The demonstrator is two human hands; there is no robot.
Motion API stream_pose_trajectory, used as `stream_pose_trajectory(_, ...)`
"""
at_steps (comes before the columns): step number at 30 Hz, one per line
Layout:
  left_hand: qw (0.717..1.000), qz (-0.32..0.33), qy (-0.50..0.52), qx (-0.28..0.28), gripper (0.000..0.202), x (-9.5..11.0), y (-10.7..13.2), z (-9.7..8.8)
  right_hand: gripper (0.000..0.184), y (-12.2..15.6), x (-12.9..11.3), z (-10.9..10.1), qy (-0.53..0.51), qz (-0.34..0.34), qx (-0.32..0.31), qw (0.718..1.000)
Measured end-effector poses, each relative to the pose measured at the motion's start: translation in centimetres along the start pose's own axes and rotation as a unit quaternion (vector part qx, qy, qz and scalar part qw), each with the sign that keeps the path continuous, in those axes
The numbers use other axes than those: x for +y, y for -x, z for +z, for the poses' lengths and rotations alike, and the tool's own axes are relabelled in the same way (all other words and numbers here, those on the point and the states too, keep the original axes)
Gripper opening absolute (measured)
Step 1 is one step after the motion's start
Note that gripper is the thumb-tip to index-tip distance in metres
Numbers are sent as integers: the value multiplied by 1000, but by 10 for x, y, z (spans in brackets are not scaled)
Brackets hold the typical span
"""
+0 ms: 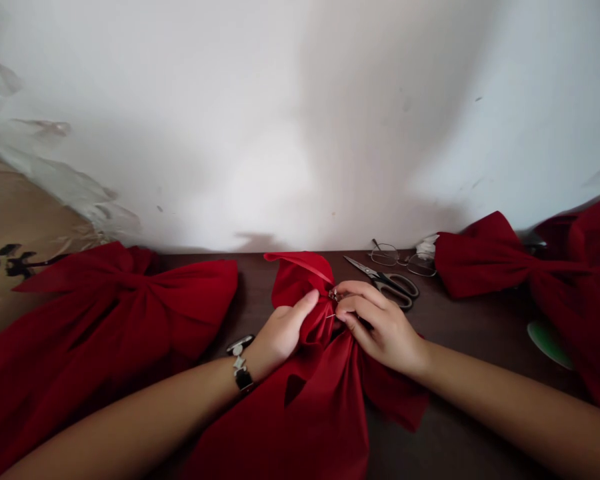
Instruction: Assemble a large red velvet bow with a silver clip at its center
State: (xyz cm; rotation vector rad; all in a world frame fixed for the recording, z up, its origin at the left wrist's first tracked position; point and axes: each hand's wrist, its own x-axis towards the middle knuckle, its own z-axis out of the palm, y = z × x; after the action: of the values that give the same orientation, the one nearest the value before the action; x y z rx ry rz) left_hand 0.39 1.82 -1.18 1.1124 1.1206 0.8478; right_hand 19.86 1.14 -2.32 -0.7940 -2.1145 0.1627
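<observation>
A large red bow (105,313) is laid at far left. By the left hand (283,330), the gathered waist of a soft, light red fabric bow (320,393), best held there, is pinched on the dark bench (460,327). A small metal piece (336,294) is pinched at the knot by the right hand (380,327). Black-handled scissors (390,283), wire-rimmed glasses (403,260) and another red bow (575,280) are laid to the right. No writing can be read.

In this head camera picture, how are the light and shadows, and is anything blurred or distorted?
In the head view, the light is soft, with no strong glare; broad, diffuse shadows lie on the wall; the wide lens stretches the far-right bow; the left hand, right hand and center bow look fairly sharp.
</observation>
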Motion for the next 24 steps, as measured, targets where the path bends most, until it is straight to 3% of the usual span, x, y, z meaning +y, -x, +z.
stream_pose_trajectory(2, 1000, -7, -22, -21, 30, 0, 0, 0, 12, 0, 0, -1, -7, -4, -5, 1000)
stream_pose_trajectory(4, 998, 29, -25, -49, 22, 1, -2, 0, 11, 0, 0, -2, -21, -6, -16, 1000)
stream_pose_trajectory(8, 993, 84, -19, -83, 22, 2, -5, -1, 10, 0, 0, -3, -46, 13, -13, 999)
stream_pose_trajectory(18, 989, 149, -24, 8, 16, 8, 0, 9, 7, -3, -7, -5, -15, 48, 60, 997)
stream_pose_trajectory(24, 991, 129, 13, -19, 16, 10, 3, 10, 9, -2, -9, -6, 12, 19, 59, 998)
